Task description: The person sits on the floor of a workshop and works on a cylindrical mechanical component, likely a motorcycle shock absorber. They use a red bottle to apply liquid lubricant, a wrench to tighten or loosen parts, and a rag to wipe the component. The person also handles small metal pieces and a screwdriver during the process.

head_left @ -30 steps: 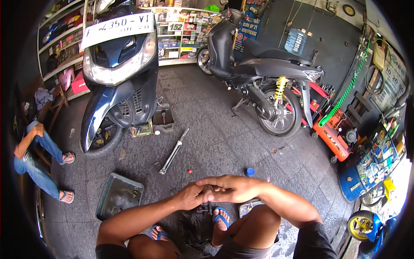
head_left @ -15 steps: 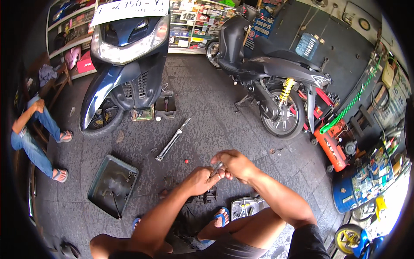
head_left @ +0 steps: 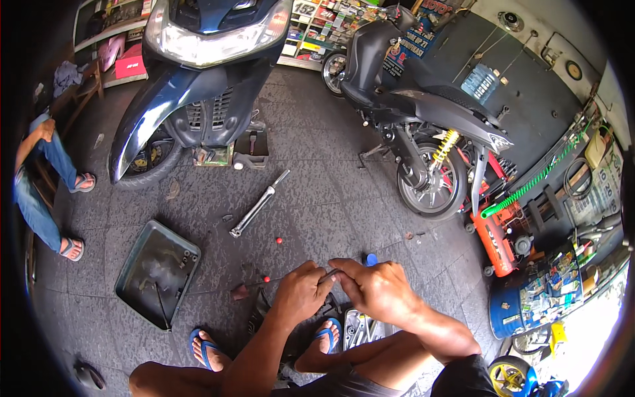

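Note:
In front of my knees, my left hand and my right hand meet with curled fingers. Both grip a small grey metal rod-like part; the fingers cover most of it, so its exact kind is hidden. Below them, a dark metal part is partly blocked by my hands. An open case of tools lies beside my right foot. Just beyond my right hand is a blue round cap. Two small red balls rest on the floor past my left hand.
A silver fork tube lies on the tiles ahead. To the left stands a dark drain tray with a rod in it. A blue scooter, a black motorcycle, an orange compressor and a seated person's legs surround the area.
The view has shifted, and my hands sit slightly lower. My right hand has turned and now covers more of the metal part. The blue cap and a second red ball have come into sight.

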